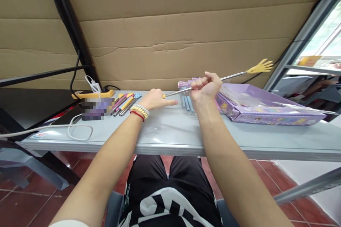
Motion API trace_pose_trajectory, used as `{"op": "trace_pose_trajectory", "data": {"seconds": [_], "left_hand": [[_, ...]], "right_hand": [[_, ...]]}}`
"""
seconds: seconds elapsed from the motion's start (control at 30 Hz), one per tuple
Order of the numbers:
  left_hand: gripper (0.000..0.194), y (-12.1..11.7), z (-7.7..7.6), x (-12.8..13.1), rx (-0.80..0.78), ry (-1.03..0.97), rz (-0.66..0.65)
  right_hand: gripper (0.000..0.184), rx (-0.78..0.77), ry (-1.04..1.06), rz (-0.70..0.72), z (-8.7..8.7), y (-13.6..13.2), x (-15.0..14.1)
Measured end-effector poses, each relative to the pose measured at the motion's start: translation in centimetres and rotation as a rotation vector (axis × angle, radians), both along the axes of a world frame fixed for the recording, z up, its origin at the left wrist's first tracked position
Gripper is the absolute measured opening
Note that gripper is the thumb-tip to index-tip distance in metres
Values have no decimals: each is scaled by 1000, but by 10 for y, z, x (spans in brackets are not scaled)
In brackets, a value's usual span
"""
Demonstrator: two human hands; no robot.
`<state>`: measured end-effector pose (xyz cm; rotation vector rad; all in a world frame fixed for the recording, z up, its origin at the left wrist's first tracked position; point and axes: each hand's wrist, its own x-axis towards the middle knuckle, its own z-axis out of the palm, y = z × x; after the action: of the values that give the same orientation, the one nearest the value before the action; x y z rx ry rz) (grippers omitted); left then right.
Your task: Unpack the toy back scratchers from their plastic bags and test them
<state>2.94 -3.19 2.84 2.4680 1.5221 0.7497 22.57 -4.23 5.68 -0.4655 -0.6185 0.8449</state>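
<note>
A telescopic back scratcher point(234, 75), drawn out long with a yellow hand-shaped head point(260, 66), slants up to the right across both hands. My left hand point(154, 100) is closed at its lower end, where a small yellow part shows beside the fist; the thumb points right. Further up the metal rod, my right hand point(207, 87) has its fingers wrapped round the shaft. Several folded back scratchers point(126, 103) in pink, yellow and blue lie left of my left hand. Behind my right wrist are more blue-handled pieces point(188, 102) in clear wrapping, partly hidden.
An open purple box point(277, 115) with clear plastic film stands on the grey table point(170, 138) at right. At left are a yellow power strip point(93, 94), a blurred-out purple item point(97, 109) and a white cable point(80, 138). Cardboard point(170, 28) lines the back.
</note>
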Motion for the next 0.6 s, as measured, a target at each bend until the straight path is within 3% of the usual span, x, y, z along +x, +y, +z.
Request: {"op": "trace_pose_trajectory", "data": {"seconds": [0.07,0.13,0.27,0.33,0.43,0.5,0.6], "left_hand": [[62,7,2,-16,-13,-66,12],[61,13,5,-32,-1,-278,37],[35,20,11,-45,-304,-970,-78],[27,21,12,-44,-424,-1213,-132],[18,21,12,-42,-422,-1320,-89],[24,23,10,-41,-365,-1321,-54],[38,25,8,-41,-228,-1331,-12]], "right_hand": [[46,16,-18,-41,1,-3,13],[46,1,-58,-11,3,-6,23],[36,-198,-304,285,0,-7,14],[25,-294,-484,385,-5,-5,3],[14,-322,-815,358,-14,-3,-7],[12,-287,-1051,328,-20,-2,-6],[15,-201,-1357,424,-25,-2,-1]]}}
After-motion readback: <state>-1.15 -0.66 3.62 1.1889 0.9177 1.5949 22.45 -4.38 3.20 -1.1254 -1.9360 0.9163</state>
